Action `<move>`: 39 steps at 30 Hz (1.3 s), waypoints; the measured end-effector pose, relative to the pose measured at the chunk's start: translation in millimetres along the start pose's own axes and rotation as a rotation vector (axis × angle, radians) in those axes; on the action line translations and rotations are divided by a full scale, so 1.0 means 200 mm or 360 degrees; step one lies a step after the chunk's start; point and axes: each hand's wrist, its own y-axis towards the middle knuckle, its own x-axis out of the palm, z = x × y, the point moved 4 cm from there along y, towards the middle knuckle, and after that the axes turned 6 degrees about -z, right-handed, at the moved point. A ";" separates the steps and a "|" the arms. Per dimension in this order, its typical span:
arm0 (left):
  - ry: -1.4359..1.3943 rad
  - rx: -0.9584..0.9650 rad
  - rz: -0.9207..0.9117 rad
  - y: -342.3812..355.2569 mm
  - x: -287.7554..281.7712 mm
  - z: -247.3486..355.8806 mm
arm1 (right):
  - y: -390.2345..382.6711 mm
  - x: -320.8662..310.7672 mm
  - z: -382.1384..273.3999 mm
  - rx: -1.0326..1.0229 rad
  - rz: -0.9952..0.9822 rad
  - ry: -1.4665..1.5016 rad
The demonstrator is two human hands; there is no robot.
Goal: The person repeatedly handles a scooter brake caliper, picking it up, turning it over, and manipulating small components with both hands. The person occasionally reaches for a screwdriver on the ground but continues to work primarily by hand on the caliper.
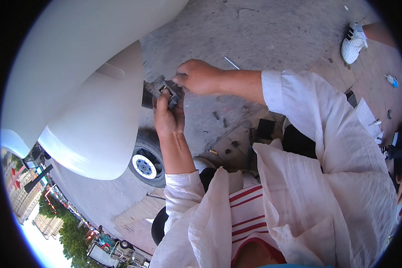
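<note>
Pavement — left hand grips metalwork (grimy).

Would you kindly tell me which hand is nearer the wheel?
The left hand: in the picture, it is above and slightly right of the wheel, while the right hand is higher and farther right.

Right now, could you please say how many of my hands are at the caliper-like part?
2: your left hand holds the caliper-like part from its near side, and your right hand is at its upper right.
</note>
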 end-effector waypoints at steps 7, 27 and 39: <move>-0.0053 -0.0060 -0.0119 -0.04 0.05 0.02 | -0.04 -0.04 -0.03 0.0146 -0.0212 0.0457; -0.0221 -0.0154 -0.0122 -0.05 0.05 0.03 | -0.08 -0.05 -0.02 0.0147 -0.0096 0.0603; -0.0194 -0.0144 -0.0090 -0.05 0.00 0.02 | -0.06 -0.02 -0.02 0.0152 -0.0089 0.0668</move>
